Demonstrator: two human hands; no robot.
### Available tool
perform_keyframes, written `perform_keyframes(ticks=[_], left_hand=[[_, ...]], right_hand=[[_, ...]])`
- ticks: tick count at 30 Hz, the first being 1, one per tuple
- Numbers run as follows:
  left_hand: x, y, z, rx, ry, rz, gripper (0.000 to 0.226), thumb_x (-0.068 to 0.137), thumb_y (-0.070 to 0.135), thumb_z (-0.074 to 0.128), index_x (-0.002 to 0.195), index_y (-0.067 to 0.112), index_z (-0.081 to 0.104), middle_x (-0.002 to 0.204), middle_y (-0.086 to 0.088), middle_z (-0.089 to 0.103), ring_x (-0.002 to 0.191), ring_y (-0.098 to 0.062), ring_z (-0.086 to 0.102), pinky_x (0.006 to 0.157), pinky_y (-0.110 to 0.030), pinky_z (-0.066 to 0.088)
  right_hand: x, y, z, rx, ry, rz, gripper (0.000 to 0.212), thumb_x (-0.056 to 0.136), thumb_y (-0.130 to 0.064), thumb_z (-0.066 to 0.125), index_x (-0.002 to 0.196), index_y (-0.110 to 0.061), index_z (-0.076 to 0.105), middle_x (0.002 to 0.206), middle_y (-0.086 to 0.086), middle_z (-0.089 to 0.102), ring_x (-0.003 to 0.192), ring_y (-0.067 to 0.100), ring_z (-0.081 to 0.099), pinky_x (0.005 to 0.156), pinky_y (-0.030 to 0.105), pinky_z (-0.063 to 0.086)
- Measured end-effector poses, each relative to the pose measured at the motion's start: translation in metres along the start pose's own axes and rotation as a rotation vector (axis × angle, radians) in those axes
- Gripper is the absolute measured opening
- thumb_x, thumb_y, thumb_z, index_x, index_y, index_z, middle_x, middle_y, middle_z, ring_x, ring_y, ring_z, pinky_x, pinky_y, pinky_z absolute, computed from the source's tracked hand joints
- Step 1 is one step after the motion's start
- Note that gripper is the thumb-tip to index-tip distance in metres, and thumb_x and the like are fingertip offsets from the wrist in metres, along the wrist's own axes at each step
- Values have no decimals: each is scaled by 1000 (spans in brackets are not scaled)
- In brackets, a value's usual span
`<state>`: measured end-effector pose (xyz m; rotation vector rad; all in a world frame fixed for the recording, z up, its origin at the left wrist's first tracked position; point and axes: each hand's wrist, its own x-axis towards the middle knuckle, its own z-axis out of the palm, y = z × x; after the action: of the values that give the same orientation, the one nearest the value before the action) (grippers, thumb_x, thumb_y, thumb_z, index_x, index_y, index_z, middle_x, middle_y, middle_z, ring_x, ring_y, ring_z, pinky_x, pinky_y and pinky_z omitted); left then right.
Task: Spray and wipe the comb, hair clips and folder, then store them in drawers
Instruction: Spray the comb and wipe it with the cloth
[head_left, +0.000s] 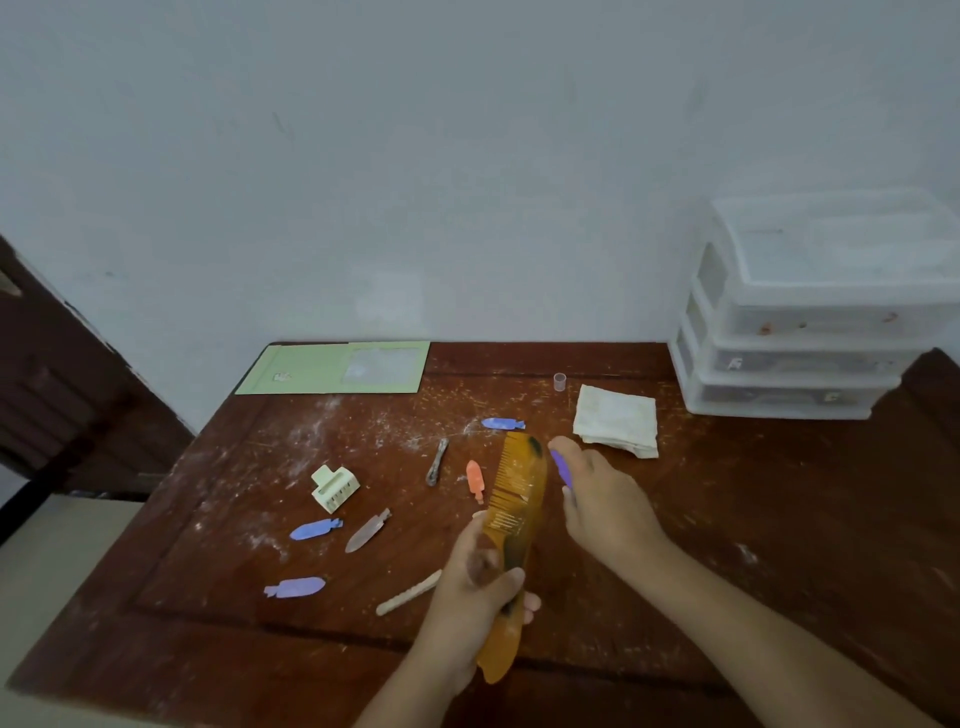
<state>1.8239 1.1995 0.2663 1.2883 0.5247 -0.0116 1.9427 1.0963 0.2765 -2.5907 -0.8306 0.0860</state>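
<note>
Left hand (475, 577) grips an orange comb (517, 525) by its handle, teeth end pointing away. Just right of it, right hand (597, 499) holds a purple bottle (561, 467). No readable writing.

The tabletop (675, 545) is dark reddish wood, kinda glossy but scuffed and dusted with white powder toward its far left side. The comb (519, 499) looks like translucent amber plastic, smooth. Drawer unit (800, 332) at the far right corner is frosted clear plastic. Cloth (615, 420) is off-white, soft, matt. Folder (311, 370) looks like pale green matt card.
</note>
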Motion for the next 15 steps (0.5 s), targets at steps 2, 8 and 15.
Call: perform_keyframes(ticks=[2,8,15], left_hand=[[-1,2,-2,-2,-5,17,48,87,-6,50,114,33,46,99,-17,55,55,-19,60,54,-29,51],[-3,4,-5,-56,-6,34,36,88,8,52,109,36,48,98,-6,61,53,-17,59,51,-27,49],[5,11,-9,-95,81,23,18,94,33,37,103,40,51,93,-4,61,59,-17,59,56,-29,49]], right_hand=[[9,1,1,3,8,20,53,92,-13,45,136,-26,21,116,6,52,96,22,57,69,24,41],[24,9,-10,21,43,45,56,91,-13,48,139,-26,21,112,8,55,84,19,59,60,21,38],[-6,-12,-17,103,-54,-93,53,92,-20,48,137,-29,22,116,3,55,93,16,58,76,23,46]])
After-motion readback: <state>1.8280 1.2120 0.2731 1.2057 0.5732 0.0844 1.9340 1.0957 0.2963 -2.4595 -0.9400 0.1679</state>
